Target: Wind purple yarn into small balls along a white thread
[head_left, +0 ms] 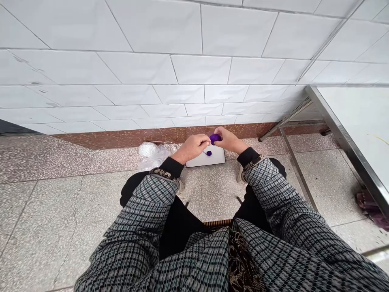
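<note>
Purple yarn wound into a ball (215, 138) is held in the fingers of my right hand (228, 140), above a white board. My left hand (191, 148) is closed in a pinch at the left edge of that ball. It seems to grip the purple yarn, though the strand between its fingertips is too fine to see clearly. Below the hands a much smaller purple ball (209, 153) lies on the white board (202, 160), with a short dark strand leading from it toward my left hand.
Left of the board, a white ball of cord (148, 149) sits on the floor beside crumpled clear plastic (155, 159). A metal-framed table (346, 101) stands at the right, its leg near my right knee. Dark cloth (370, 207) lies beneath it. Ahead rises a tiled wall (188, 67).
</note>
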### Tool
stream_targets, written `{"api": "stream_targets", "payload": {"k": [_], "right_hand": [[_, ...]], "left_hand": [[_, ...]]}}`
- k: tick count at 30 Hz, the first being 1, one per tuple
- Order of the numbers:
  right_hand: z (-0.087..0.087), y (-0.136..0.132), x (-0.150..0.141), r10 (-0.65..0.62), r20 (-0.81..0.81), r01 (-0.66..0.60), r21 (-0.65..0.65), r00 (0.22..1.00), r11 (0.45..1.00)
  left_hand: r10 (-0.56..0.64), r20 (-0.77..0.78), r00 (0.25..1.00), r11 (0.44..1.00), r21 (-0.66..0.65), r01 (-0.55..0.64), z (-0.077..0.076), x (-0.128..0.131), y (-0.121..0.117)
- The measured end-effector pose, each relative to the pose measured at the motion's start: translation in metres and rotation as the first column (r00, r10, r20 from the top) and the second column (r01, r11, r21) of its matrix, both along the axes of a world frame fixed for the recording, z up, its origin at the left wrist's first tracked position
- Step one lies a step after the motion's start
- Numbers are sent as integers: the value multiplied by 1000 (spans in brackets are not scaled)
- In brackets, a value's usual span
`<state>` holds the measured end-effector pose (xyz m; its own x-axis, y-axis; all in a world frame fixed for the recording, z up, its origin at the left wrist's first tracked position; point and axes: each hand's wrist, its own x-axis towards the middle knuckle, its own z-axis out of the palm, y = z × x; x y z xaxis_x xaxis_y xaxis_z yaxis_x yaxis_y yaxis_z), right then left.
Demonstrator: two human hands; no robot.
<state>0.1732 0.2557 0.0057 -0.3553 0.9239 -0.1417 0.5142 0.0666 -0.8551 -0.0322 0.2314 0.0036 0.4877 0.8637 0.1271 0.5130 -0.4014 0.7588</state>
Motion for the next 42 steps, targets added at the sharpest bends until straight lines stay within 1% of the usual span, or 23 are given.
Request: {"api": "stream_targets", "payload": {"k": [1, 3, 5, 6, 9, 11, 13, 15, 17, 19, 22, 24, 26, 28, 29, 31, 33, 35, 37, 38, 39, 40, 42], "right_hand": [[2, -2, 1, 74, -11, -75, -64, 997, 995], [6, -7, 0, 183, -140, -210, -216, 973, 953], [10, -10, -1, 183, -331, -287, -298, 926, 910], [11, -10, -3, 143, -421, -287, -302, 896, 909], [9, -5, -6, -47, -596, -139, -262, 802, 955], [4, 0, -6, -157, -599, 21, -227, 786, 974], [-1, 4, -5, -210, -474, 159, -146, 855, 976], [-5, 6, -3, -188, -246, 180, -56, 951, 982], [-5, 3, 0, -73, -53, 71, -44, 996, 996], [-3, -1, 2, 92, -28, -95, -134, 995, 986], [6, -8, 4, 266, -269, -343, -295, 925, 892], [12, -9, 4, 219, -473, -395, -314, 854, 864], [15, -6, 5, 77, -623, -310, -274, 778, 910], [14, -1, 6, -66, -691, -146, -244, 720, 959], [12, 2, 6, -119, -685, -66, -238, 719, 969], [5, 6, 6, -189, -578, 77, -212, 794, 974], [-1, 6, 5, -177, -354, 140, -128, 918, 982], [-4, 2, 5, -36, -116, 29, -65, 993, 997], [-1, -3, 7, 208, -39, -211, -145, 977, 967], [2, -5, 7, 309, -94, -322, -213, 947, 922], [6, -6, 8, 355, -198, -398, -262, 914, 879], [9, -7, 9, 343, -325, -436, -282, 881, 854], [14, -6, 11, 195, -558, -393, -258, 807, 883]], "left_hand": [[38, 10, 999, 999, 18, -38, 1, -3, 2], [92, 19, 996, 995, 25, -92, 0, -8, 8], [142, 20, 990, 990, 2, -143, -4, -10, 13], [165, 20, 986, 986, -20, -165, -7, -9, 14], [146, 16, 989, 984, -105, -143, -14, -2, 11], [12, 12, 1000, 986, -165, -10, -16, 5, 5], [-134, 17, 991, 970, -204, 135, -14, 10, 0], [-176, 24, 984, 965, -192, 177, -9, 9, -3], [-107, 31, 994, 985, -134, 110, -5, 5, -2], [-27, 42, 999, 997, -77, 30, -3, -2, 2], [45, 37, 998, 997, -61, -43, -5, -10, 9], [111, 16, 994, 990, -85, -109, -9, -11, 11], [135, -4, 991, 983, -121, -135, -11, -9, 9], [48, -18, 999, 984, -172, -51, -11, -4, 5], [-28, -20, 999, 981, -195, 24, -10, -1, 3], [-169, -10, 986, 961, -224, 163, -6, 3, -3], [-221, 11, 975, 951, -219, 218, -2, 5, -7], [-174, 33, 984, 968, -181, 177, 0, 2, -7], [-82, 48, 995, 989, -122, 88, 0, -2, -3], [-35, 52, 998, 995, -95, 40, -2, -5, 0], [13, 52, 999, 997, -79, -9, -4, -7, 3], [59, 47, 997, 996, -76, -56, -6, -9, 5], [118, 22, 993, 988, -104, -115, -10, -10, 8]]}}
